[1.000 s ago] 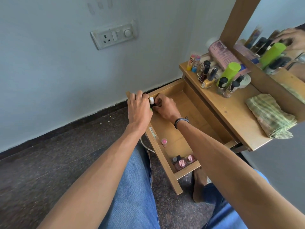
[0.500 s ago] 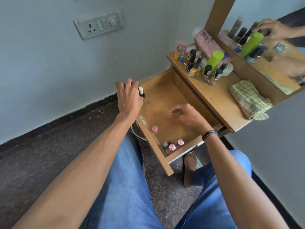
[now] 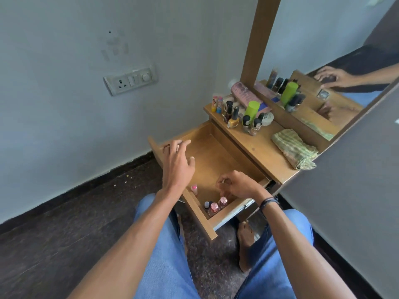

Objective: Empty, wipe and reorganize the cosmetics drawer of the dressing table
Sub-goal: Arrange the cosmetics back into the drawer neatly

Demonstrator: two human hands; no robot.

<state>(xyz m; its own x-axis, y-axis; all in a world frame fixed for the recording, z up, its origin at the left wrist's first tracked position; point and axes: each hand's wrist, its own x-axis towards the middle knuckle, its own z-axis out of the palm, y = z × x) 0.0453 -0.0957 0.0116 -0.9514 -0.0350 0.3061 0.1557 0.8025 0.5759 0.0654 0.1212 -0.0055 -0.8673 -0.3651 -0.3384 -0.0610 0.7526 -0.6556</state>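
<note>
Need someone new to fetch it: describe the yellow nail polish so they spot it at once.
On the dressing table top below the mirror, a cluster of small bottles stands at the wall end. The yellow nail polish is at the cluster's front edge, nearest the open drawer. Only its body is yellow, under a black cap.

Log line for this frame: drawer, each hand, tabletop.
drawer: open | left hand: open, above drawer | right hand: fingers curled over nail polish bottles, grasp unclear | tabletop: cosmetics, folded cloth
</note>
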